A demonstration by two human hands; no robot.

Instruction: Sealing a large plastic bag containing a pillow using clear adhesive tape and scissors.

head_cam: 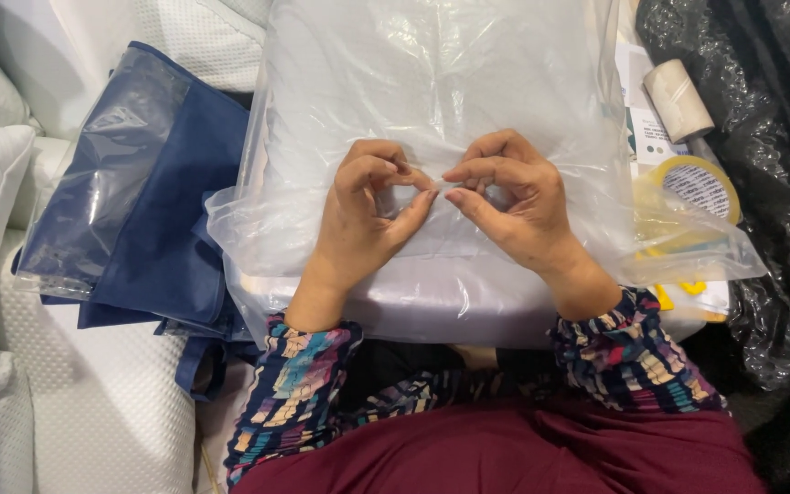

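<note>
A white pillow in a clear plastic bag (432, 82) lies across my lap. My left hand (363, 215) and my right hand (509, 197) rest on top of the bag, fingertips nearly meeting at its middle. Both pinch something thin and clear there between thumb and forefinger, either a strip of clear tape or a fold of the film; I cannot tell which. My sleeves are multicoloured and patterned.
A navy fabric bag with a clear plastic panel (139, 210) lies at my left on white quilted pillows (102, 412). At my right are a roll of clear tape (699, 183), a beige roll (678, 99) and black bubble wrap (779, 183).
</note>
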